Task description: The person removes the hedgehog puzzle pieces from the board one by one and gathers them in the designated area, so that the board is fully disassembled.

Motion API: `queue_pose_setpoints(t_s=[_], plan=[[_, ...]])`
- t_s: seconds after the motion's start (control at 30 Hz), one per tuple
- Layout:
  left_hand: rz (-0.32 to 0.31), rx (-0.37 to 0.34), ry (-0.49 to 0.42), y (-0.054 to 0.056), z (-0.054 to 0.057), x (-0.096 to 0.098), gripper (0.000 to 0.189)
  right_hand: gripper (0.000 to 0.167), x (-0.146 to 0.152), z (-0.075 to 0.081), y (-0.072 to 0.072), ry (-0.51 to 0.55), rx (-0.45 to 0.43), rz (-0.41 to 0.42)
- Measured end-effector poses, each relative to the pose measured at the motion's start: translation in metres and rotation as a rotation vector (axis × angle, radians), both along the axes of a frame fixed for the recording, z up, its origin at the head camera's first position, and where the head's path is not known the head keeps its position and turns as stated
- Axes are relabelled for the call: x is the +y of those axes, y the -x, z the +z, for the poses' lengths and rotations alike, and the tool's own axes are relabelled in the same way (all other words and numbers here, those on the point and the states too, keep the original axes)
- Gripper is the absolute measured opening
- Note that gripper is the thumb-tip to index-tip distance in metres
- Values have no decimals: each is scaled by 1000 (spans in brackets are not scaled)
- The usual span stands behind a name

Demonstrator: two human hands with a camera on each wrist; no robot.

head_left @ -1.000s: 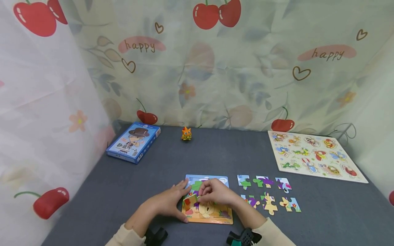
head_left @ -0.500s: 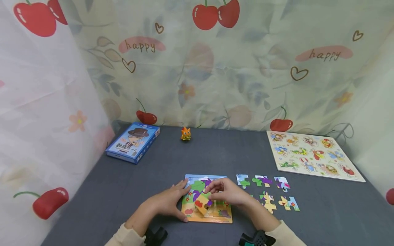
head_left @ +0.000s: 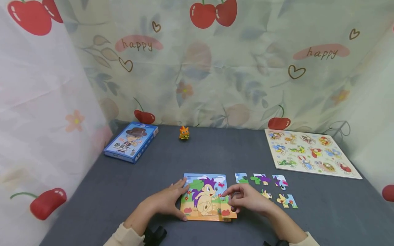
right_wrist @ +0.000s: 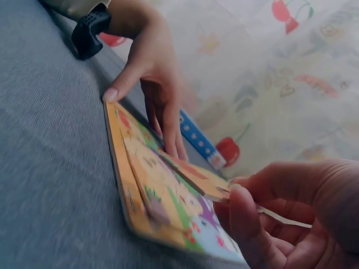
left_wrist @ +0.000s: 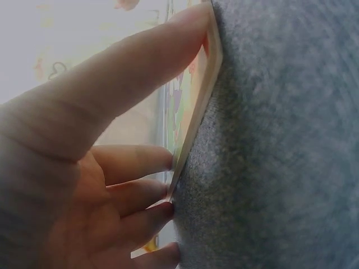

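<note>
A square puzzle board [head_left: 204, 175] with a purple-haired hedgehog picture lies flat on the table. My left hand [head_left: 164, 202] rests along its left edge, fingers extended; in the left wrist view, the thumb [left_wrist: 140, 56] touches a corner. My right hand [head_left: 250, 199] pinches a puzzle piece [head_left: 226, 211] between thumb and fingers over the board's lower right, the piece jutting slightly past the edge. In the right wrist view, this piece [right_wrist: 205, 182] is held tilted above the board [right_wrist: 119, 168]. Several loose puzzle pieces [head_left: 261, 179] lie right of the board, partly hidden by my right hand.
A blue box [head_left: 130, 141] stands at the back left, beside a small orange figurine [head_left: 184, 133]. At the back right lies a white board with insect pictures [head_left: 311, 152]. Patterned cloth [head_left: 203, 92] encloses the dark table [head_left: 138, 181] at the back and sides.
My right hand has carried the puzzle piece rightward, from the board's lower left to its lower right, turning it on the way. My left hand stays on the board's left edge.
</note>
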State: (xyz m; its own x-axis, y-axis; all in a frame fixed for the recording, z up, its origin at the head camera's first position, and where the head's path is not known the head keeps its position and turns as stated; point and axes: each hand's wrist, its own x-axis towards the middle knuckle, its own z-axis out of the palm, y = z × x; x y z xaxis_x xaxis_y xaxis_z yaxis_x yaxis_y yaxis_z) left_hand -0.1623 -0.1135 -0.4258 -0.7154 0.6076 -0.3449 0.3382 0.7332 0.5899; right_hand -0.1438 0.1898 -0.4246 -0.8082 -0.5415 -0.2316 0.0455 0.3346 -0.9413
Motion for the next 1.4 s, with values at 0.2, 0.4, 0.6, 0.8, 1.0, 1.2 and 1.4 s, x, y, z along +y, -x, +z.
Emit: queue_pose_setpoints(t_s=[0.2,0.4,0.6,0.8,1.0,1.2,1.4], plan=[[2,0,0,0,0,-1,97,36,22,-2,-10,13,-9,-46],[-5,-3,-6,0,1,-1,96,37,42,-7,-20,9,-16,-113],[-8,3,-14,0,1,-1,97,35,53,-12,-32,-78,-17,-220],[-7,3,-17,0,0,0,96,36,57,-18,-41,-105,-68,-293],[-7,-2,-9,-1,1,1,96,32,61,-24,-44,-84,-70,-272],[-9,-3,-10,0,1,0,96,31,62,-28,-45,-90,19,-233],[-8,-7,-8,0,0,-1,96,28,62,-28,-47,-132,112,-210]])
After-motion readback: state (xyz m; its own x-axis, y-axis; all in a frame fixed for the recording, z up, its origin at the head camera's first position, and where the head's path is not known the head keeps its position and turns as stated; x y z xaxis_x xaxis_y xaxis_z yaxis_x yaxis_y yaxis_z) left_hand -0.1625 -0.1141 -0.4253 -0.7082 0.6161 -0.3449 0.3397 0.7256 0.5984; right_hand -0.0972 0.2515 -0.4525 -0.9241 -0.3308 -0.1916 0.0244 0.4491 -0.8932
